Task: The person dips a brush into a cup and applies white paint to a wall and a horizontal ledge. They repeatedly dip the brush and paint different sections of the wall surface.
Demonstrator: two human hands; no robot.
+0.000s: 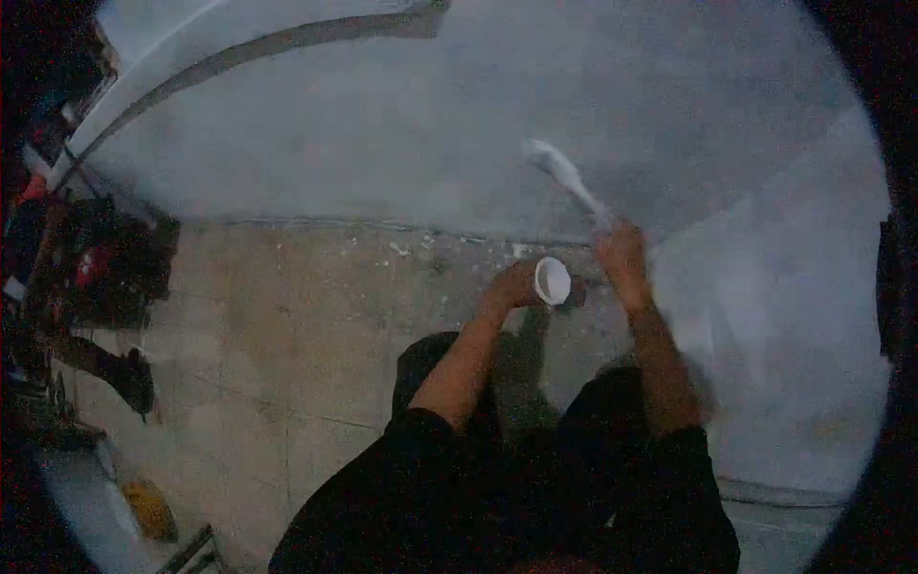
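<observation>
My left hand is wrapped round a small white-rimmed cup, its opening tipped towards me and white inside. To the right and a bit higher, my right hand grips the handle of a paintbrush. The brush slants up and left over the grey-white wall, its head white and slightly blurred. Both forearms reach forward over my knees, with the cup close above the floor near the foot of the wall.
White spots dot the tiled floor along the wall's base. A second wall stands close on my right. Dark clutter fills the left side, with a yellow object at lower left. A curved dark band crosses the upper wall.
</observation>
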